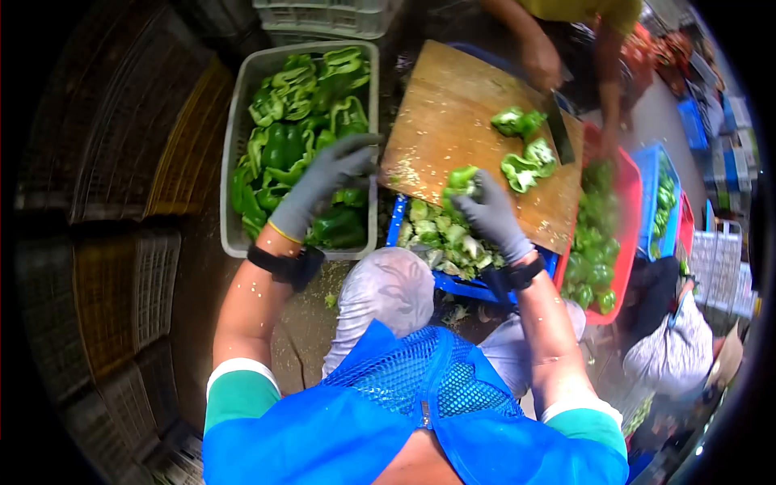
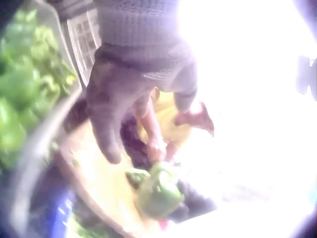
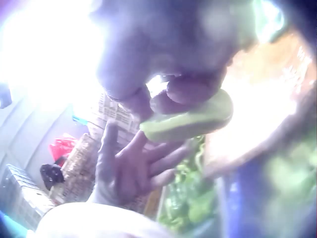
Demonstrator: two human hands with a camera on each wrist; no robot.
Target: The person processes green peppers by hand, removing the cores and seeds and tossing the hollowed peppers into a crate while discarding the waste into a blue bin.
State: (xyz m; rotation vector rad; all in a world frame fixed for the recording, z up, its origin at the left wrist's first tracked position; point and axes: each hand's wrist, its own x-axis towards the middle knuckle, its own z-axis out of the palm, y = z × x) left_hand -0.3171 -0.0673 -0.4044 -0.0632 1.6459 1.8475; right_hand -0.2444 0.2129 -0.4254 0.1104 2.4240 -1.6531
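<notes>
My left hand [image 1: 335, 174], in a grey glove, is over the right side of a pale crate [image 1: 228, 194] filled with cut green bell peppers [image 1: 283, 145]. Its fingers are spread and hold nothing, as the right wrist view also shows with the palm [image 3: 133, 171] turned to the camera. At the near edge of a wooden cutting board [image 1: 440, 105], my gloved right hand [image 1: 495, 217] pinches a piece of green bell pepper [image 3: 188, 121] between thumb and fingers. Two more opened peppers [image 1: 529, 166] lie on the board.
Across the board, another person's hand [image 1: 543, 65] holds a broad knife [image 1: 559, 133]. Below the board's near edge, a blue crate [image 1: 395, 225] holds pepper cores [image 1: 449, 242]. A red basket [image 1: 629, 234] of whole peppers stands at the right. Stacked crates line the left.
</notes>
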